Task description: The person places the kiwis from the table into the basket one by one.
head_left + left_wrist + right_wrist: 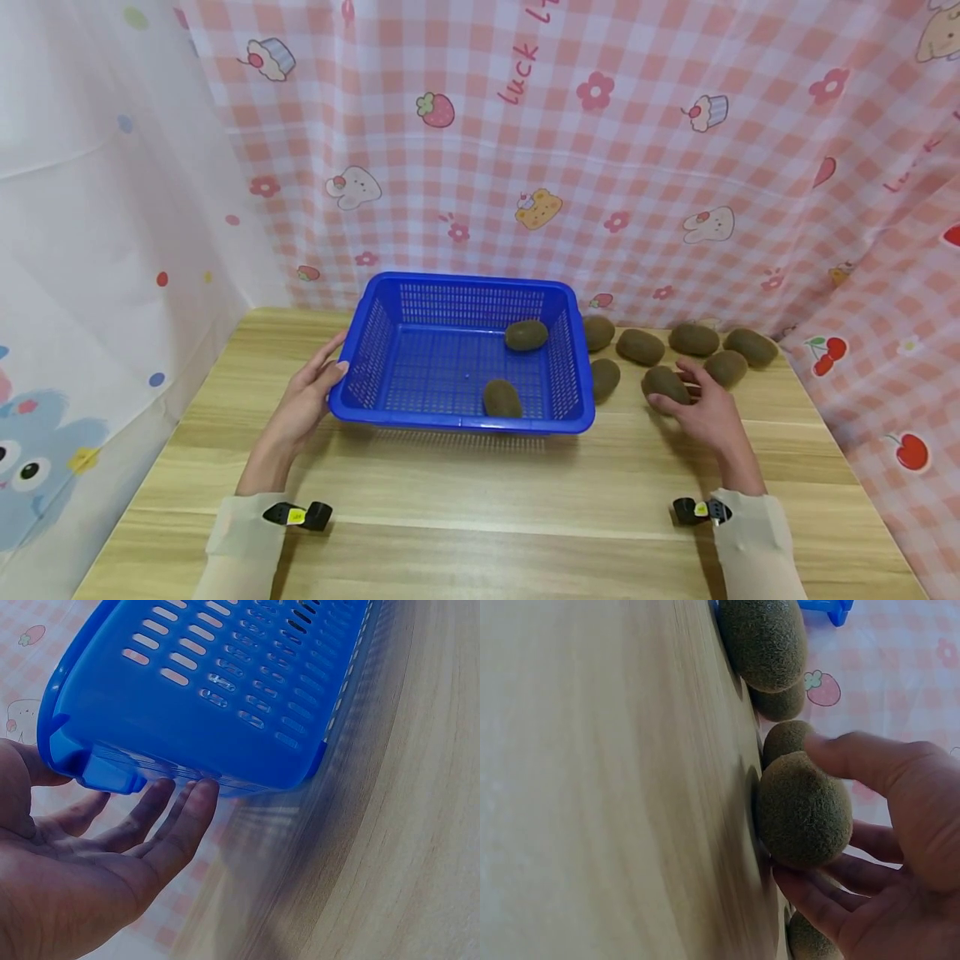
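A blue plastic basket (465, 423) with slotted walls stands on the table, two kiwis inside: one kiwi (527, 335) by the back right, another kiwi (502, 399) near the front wall. At the basket's left end, my left hand (302, 404) holds the rim, thumb on top and fingertips against the outer wall (187, 727). To the right of the basket, my right hand (708, 414) grips a kiwi (663, 387) between thumb and fingers. The right wrist view shows this kiwi (804, 814) low at the tabletop, the thumb along its upper side.
Several more kiwis lie right of the basket, among them a kiwi (640, 347) behind the held one and a kiwi (725, 368) close beside my right fingers. A checked cloth (480, 167) hangs behind the wooden table (480, 517).
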The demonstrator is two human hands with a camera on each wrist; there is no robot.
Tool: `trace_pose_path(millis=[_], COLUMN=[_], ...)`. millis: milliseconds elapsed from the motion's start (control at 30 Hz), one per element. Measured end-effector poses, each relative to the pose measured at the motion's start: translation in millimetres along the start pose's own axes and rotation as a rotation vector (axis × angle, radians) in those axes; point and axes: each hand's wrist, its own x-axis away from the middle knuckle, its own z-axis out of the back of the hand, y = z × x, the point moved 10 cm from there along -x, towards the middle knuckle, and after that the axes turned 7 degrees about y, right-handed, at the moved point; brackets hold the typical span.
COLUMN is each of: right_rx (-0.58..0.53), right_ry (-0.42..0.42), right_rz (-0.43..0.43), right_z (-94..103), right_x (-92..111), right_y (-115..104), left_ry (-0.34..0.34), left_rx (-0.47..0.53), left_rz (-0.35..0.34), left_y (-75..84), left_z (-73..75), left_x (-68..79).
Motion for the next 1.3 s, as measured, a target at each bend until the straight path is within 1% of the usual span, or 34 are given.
trace_pose_path(millis=[167, 433, 633, 733, 933, 1067, 1200, 1300], right_rx=[0.057, 0.071, 0.051, 0.047, 0.048, 0.047, 0.039, 0.040], right_ry=[0.031, 0.057, 0.051, 0.066, 0.081, 0.087, 0.099, 0.104], right_rz=[0.043, 0.057, 0.052, 0.058, 0.075, 0.093, 0.121, 0.150], right_z=[3.3, 6.9, 8.1, 12.0, 17.9, 20.3, 23.6, 25.2], right_x=[0, 1, 2, 2, 2, 3, 4, 5], right_y=[-2, -3, -4, -6, -14, -22, -32, -42], left_ry=[0.000, -0.002, 0.005, 0.007, 0.008, 0.010, 0.015, 0.015], left_rx=[-0.001, 0.006, -0.006, -0.001, 0.032, 0.070, 0.106, 0.115], left_rz=[0.003, -0.002, -0.001, 0.000, 0.007, 0.013, 0.025, 0.028], left_y=[0.3, 0.3, -0.6, -0.2, 1.1, 0.9, -0.2, -0.7], left_z=[-0.1, -1.2, 1.4, 1.3, -0.2, -0.4, 0.0, 0.0], left_x=[0.3, 0.2, 0.4, 0.0, -0.9, -1.7, -2.1, -2.0])
